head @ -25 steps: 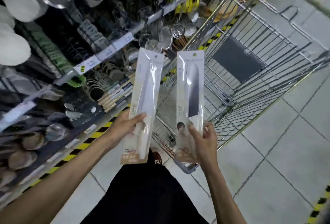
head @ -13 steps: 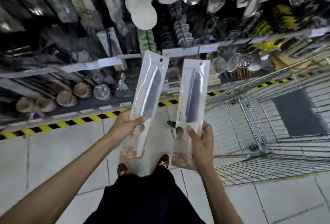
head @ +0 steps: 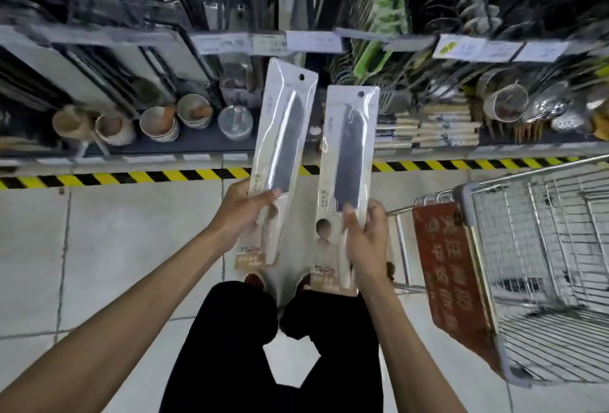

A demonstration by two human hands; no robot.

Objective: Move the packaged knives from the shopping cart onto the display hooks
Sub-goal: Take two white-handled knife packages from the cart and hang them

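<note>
While each hand grips its pack only at the lower part, the long upper part stands free, and I think trouble can begin there. The left hand (head: 242,211) holds the left knife pack (head: 283,136) with the thumb pressed on the front, just under the blade, and the fingers curled behind. The right hand (head: 365,241) holds the right knife pack (head: 351,149) the same way. Both packs stand almost upright, side by side with a narrow gap between them, in front of the person and out of the cart (head: 461,189).

The plastic looks smooth, so a pack could slide out of such a low grip. Each pack has one small hanging hole (head: 300,76) at its top end, far from the fingers, so the top may swing and miss its target. As both hands are full, no hand is free to steady anything.

Above the hands is the shelf rail (head: 296,42) with price labels. It is blurred, and I cannot make out the hooks. A badly aimed pack could knock the bowls (head: 158,122) or other goods nearby.

Directly below the hands are the shoes (head: 253,281) and the floor (head: 131,248), where a dropped knife would land. The cart stands near the right hand, and an elbow could push it.
</note>
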